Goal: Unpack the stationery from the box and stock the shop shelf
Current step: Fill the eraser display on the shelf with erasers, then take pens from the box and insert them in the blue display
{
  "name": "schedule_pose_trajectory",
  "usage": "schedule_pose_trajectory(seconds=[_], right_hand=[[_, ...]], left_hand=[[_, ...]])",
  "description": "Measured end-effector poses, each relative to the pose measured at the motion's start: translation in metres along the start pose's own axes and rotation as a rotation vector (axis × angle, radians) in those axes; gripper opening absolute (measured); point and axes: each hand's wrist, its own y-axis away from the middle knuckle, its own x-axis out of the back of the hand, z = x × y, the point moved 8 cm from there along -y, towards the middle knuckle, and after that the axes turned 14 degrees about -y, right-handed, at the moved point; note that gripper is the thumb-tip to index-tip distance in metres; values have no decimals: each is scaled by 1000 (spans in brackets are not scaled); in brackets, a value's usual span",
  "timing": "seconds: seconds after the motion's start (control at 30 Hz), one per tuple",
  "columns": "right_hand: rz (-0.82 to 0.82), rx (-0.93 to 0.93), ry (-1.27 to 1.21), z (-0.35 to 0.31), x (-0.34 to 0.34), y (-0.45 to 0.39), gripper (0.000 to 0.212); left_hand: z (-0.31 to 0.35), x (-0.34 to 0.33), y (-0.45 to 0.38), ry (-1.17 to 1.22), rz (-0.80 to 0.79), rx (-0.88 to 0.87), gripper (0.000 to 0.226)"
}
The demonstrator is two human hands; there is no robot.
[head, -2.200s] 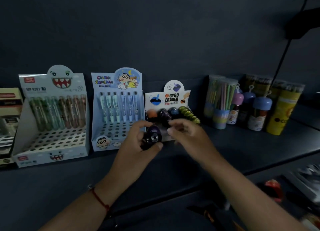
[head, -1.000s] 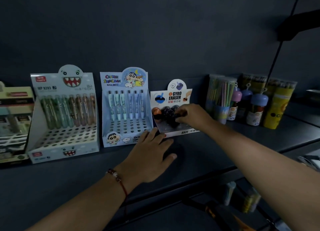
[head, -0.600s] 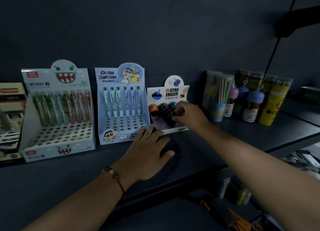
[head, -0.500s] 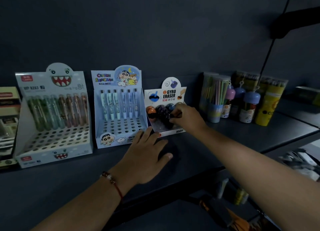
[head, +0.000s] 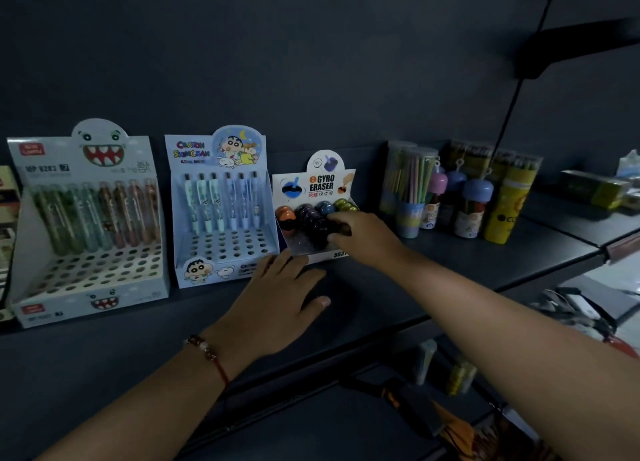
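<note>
Fingers: left hand (head: 277,298) lies flat on the shelf (head: 433,263); right hand (head: 363,234) pinches a dark eraser (head: 341,227).
Room: dim, dark wall.
Hidden: eraser mostly covered.

The room was dim. A dark grey back wall (head: 277,62) rose behind a dark shelf (head: 450,263), a thin black upright (head: 519,90) ran down it on the right, and a lower shelf (head: 311,426) sat in shadow beneath.
</note>
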Motion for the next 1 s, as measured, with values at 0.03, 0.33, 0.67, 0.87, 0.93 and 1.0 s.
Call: schedule_pose_trajectory(seconds=[0.03, 0.33, 0.67, 0.87, 0.93, 1.0], right_hand=[[-1, 2, -6, -1, 5, 6, 50], [87, -85, 119, 34, 100, 147, 54], [189, -859, 145, 208, 95, 641, 60], [232, -1308, -144, 223, 28, 885, 60], [286, -1420, -227, 228, 22, 937, 58], [342, -1511, -279, 240, 21, 981, 57]], left_hand=[[5, 4, 1, 24, 8, -11, 83], [151, 49, 17, 244, 69, -207, 52], [500, 11, 69, 401, -81, -670, 53], [720, -66, 186, 332, -390, -983, 46], [767, -84, 222, 278, -476, -1069, 45], [806, -102, 251, 230, -550, -1133, 44]])
